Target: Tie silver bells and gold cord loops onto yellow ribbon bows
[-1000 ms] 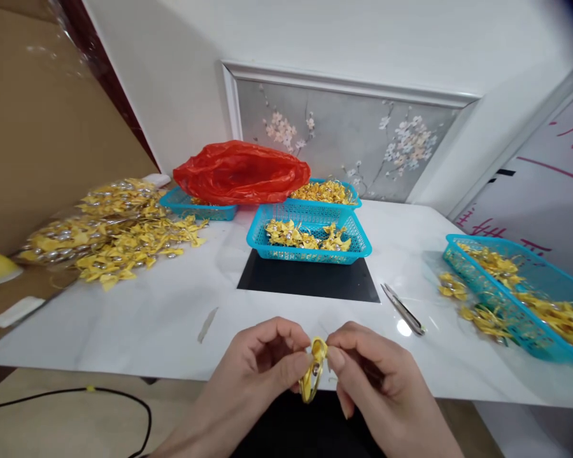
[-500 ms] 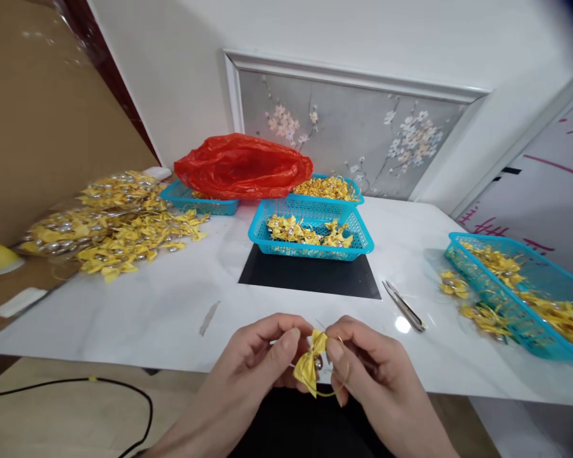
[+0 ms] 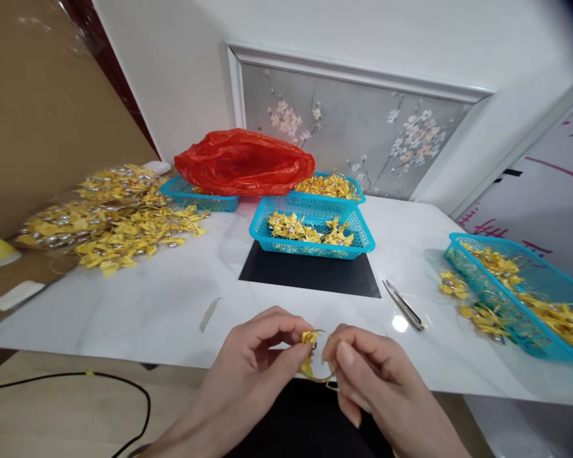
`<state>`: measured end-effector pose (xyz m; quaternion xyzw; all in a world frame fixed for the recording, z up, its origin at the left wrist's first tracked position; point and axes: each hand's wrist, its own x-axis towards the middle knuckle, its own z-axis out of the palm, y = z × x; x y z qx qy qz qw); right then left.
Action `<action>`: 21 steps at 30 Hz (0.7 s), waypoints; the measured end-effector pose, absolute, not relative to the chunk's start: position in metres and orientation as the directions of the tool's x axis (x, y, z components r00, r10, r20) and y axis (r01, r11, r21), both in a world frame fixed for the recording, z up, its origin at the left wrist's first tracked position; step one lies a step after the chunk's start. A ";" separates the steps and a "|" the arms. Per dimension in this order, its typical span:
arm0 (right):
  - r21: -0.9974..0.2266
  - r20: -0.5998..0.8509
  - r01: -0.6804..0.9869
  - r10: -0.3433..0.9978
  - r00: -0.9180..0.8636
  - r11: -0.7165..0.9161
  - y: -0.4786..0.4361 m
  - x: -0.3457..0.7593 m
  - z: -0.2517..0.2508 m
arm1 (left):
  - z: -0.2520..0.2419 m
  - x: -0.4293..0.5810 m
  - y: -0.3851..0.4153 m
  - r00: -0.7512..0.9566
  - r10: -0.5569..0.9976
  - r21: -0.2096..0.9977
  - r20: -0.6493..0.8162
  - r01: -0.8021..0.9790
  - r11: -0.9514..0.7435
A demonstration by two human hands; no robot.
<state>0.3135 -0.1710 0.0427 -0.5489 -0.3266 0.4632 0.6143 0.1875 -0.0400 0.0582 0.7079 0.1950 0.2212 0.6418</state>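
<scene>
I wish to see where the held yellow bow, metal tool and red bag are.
Held yellow bow (image 3: 308, 337), head view: upper loop.
Metal tool (image 3: 405, 310), head view: middle.
Red bag (image 3: 241, 182), head view: front wall.

Shows a yellow bow (image 3: 307, 367) with a shiny bead (image 3: 314, 345) at its middle. Stands roughly upright, held and partly hidden, at near centre, trailing a thin yellow strand (image 3: 321, 380) rightward.

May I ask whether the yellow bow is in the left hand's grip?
In it: the left hand pinches the yellow bow between thumb and fingers.
</scene>
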 end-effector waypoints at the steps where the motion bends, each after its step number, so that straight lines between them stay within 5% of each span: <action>1: -0.976 -0.109 -0.216 0.934 0.341 -0.035 -0.171 0.313 0.043 | 0.058 0.188 -0.041 0.814 0.573 0.989 0.098 -0.014 -0.149; 4: -0.997 -0.015 -0.079 0.915 0.404 0.019 -0.168 0.306 0.041 | 0.054 0.189 -0.042 0.759 0.608 0.949 0.233 -0.042 -0.312; 6: -0.969 0.214 0.214 0.850 0.482 0.123 -0.163 0.301 0.036 | 0.050 0.190 -0.042 0.717 0.608 0.902 0.340 -0.064 -0.428; 9: -0.643 0.641 0.755 0.634 0.434 0.133 -0.154 0.297 0.027 | 0.043 0.189 -0.042 0.661 0.577 0.816 0.479 -0.093 -0.571; 11: -0.416 0.773 0.909 0.518 0.365 -0.018 -0.148 0.298 0.023 | 0.038 0.189 -0.043 0.631 0.546 0.752 0.550 -0.091 -0.653; 16: -0.293 0.844 0.925 0.389 0.370 -0.242 -0.140 0.299 0.025 | 0.031 0.192 -0.041 0.530 0.532 0.657 0.660 -0.063 -0.751; 21: -0.621 0.708 0.784 0.451 0.544 0.029 -0.154 0.278 0.036 | 0.035 0.193 -0.037 0.481 0.620 0.716 0.620 -0.024 -0.698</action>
